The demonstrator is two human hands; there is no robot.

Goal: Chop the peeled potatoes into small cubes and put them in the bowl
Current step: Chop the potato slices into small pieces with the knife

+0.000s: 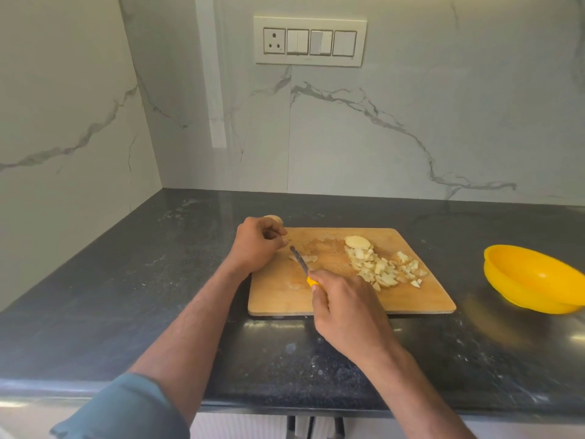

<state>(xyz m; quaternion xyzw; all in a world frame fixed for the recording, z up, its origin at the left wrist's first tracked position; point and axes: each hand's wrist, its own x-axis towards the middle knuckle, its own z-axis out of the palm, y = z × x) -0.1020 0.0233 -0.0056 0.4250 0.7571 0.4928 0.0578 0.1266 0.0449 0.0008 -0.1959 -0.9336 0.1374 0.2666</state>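
The right hand [343,307] grips a knife [300,263] over the cutting board [418,299]; the left hand [258,243] rests curled, whether holding anything I cannot tell. Potato cubes [384,269] lie piled on the board, well apart from the yellow bowl [535,280].

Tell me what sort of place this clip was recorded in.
Most likely a home kitchen: a dark stone countertop against marble-look wall tiles, a wooden chopping board with potato cubes, and a wall switch panel.
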